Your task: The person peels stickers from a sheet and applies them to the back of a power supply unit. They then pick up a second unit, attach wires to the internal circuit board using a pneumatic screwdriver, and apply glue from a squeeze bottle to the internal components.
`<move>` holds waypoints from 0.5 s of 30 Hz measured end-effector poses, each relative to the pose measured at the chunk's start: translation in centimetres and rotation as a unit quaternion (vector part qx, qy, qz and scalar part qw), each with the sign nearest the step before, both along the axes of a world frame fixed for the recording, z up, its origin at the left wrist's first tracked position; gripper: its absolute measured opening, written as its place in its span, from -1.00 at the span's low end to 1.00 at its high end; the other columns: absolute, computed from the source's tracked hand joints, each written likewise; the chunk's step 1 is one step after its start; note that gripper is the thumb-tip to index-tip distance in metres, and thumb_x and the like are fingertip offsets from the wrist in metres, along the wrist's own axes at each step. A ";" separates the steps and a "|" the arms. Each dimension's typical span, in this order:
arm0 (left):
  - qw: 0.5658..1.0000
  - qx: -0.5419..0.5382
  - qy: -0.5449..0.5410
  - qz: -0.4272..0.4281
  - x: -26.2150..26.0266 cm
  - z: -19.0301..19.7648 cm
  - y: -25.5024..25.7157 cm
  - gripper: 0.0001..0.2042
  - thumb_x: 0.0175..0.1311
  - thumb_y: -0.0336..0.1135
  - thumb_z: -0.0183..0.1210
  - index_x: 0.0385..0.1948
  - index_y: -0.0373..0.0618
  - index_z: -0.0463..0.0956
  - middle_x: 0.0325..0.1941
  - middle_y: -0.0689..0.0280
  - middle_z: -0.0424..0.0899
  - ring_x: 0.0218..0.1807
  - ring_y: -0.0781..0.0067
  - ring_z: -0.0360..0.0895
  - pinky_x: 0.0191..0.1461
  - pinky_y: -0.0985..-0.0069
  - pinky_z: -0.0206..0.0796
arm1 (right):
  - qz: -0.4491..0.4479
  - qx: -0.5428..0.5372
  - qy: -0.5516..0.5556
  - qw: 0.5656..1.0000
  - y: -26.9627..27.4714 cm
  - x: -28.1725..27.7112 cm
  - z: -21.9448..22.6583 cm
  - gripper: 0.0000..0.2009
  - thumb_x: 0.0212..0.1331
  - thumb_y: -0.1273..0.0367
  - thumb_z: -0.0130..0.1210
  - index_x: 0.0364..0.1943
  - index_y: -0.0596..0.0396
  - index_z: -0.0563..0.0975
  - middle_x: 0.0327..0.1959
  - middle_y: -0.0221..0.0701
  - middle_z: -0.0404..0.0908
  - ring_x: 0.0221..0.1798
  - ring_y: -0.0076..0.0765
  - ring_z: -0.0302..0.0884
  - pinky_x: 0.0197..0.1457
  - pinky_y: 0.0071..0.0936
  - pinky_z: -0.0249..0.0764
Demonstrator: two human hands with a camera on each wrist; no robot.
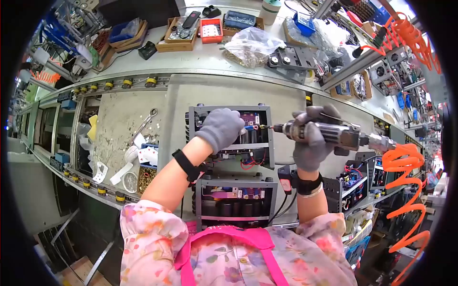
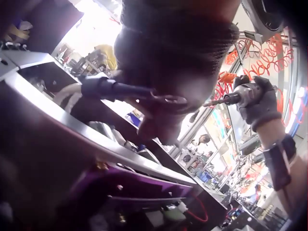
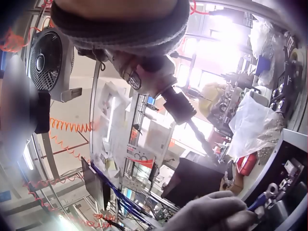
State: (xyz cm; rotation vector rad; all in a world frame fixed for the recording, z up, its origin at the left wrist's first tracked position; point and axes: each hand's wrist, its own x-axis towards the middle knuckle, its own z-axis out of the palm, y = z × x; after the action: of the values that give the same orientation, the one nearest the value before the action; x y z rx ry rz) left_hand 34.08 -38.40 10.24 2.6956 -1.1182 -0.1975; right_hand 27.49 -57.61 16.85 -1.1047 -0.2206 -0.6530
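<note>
My left hand (image 1: 220,129), in a grey glove, is over the upper open metal case (image 1: 270,143) and pinches a blue-sleeved cable (image 3: 260,202). The cable ends in a metal ring terminal (image 3: 273,188), which sticks out past the fingertips. In my gloved right hand (image 1: 311,145) is an air screwdriver (image 1: 341,135), gripped round its body and held level. Its bit (image 1: 270,127) points left, with the tip close to the ring terminal. Circuit boards (image 1: 250,117) and dark cylinders show inside the case; the left hand hides part of them.
A second open case (image 1: 234,218) stands nearer my body. An orange coiled air hose (image 1: 403,162) trails from the screwdriver down the right side. To the left lie a wrench (image 1: 144,125) and white plastic pieces. Parts boxes (image 1: 176,46) line the back shelf.
</note>
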 end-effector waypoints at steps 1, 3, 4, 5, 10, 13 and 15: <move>1.000 -0.013 0.007 0.008 0.0 0.4 0.1 -0.76 0.17 -0.11 0.12 -0.51 -0.07 0.56 -0.46 0.21 0.52 -0.30 0.13 0.53 -0.24 0.24 0.37 | 0.001 -0.006 0.006 1.000 -0.1 0.1 -0.6 -0.50 -0.01 0.64 -0.07 0.13 0.17 0.27 -0.16 -0.24 0.51 -0.23 -0.34 0.54 0.03 -0.09 0.49; 0.999 -0.034 0.016 0.018 0.2 0.8 0.2 -0.74 0.18 -0.10 0.11 -0.53 -0.09 0.55 -0.47 0.21 0.51 -0.31 0.11 0.52 -0.25 0.22 0.36 | -0.002 -0.017 0.016 1.000 0.0 0.4 -1.6 -0.49 -0.02 0.61 -0.07 0.14 0.16 0.27 -0.16 -0.24 0.51 -0.23 -0.34 0.54 0.02 -0.10 0.49; 0.999 -0.036 0.017 0.018 0.3 0.8 0.3 -0.73 0.18 -0.10 0.11 -0.53 -0.09 0.54 -0.47 0.20 0.51 -0.31 0.10 0.52 -0.26 0.22 0.35 | -0.005 -0.021 0.021 1.000 0.1 0.6 -2.0 -0.48 -0.03 0.58 -0.08 0.14 0.14 0.28 -0.16 -0.25 0.51 -0.24 -0.34 0.53 0.02 -0.10 0.49; 0.999 -0.040 0.018 0.018 0.3 0.8 0.3 -0.73 0.18 -0.10 0.11 -0.54 -0.09 0.54 -0.47 0.20 0.51 -0.31 0.09 0.52 -0.26 0.21 0.35 | -0.007 -0.026 0.025 0.999 0.2 0.7 -2.3 -0.47 -0.05 0.56 -0.08 0.15 0.13 0.29 -0.17 -0.25 0.51 -0.25 -0.34 0.53 0.01 -0.10 0.49; 0.998 -0.056 0.036 0.023 0.5 0.7 0.4 -0.74 0.17 -0.10 0.12 -0.52 -0.10 0.54 -0.47 0.18 0.51 -0.31 0.07 0.51 -0.25 0.20 0.34 | -0.002 -0.036 0.012 0.999 0.5 1.1 -2.8 -0.48 -0.04 0.59 -0.08 0.15 0.12 0.29 -0.16 -0.25 0.50 -0.23 -0.35 0.52 0.01 -0.09 0.48; 0.995 -0.080 0.056 0.034 0.7 1.2 0.5 -0.76 0.15 -0.13 0.14 -0.50 -0.12 0.54 -0.46 0.18 0.51 -0.30 0.05 0.51 -0.24 0.20 0.34 | 0.013 -0.065 -0.031 0.997 0.6 1.7 -3.3 -0.49 -0.02 0.61 -0.08 0.14 0.12 0.29 -0.16 -0.25 0.50 -0.23 -0.34 0.53 0.01 -0.09 0.48; 0.991 -0.106 0.071 0.040 1.1 0.8 0.6 -0.78 0.13 -0.16 0.16 -0.49 -0.12 0.54 -0.45 0.17 0.52 -0.29 0.04 0.51 -0.22 0.21 0.35 | 0.040 -0.033 -0.041 0.998 0.8 2.0 -4.1 -0.49 -0.03 0.68 0.01 0.11 0.15 0.29 -0.19 -0.24 0.54 -0.21 -0.36 0.54 -0.03 -0.23 0.50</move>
State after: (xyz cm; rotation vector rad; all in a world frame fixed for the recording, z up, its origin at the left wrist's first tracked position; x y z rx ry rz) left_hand 35.19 -37.77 11.05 2.4901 -0.9311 -0.2391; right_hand 29.54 -56.77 12.78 -1.1287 -0.3567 -0.6234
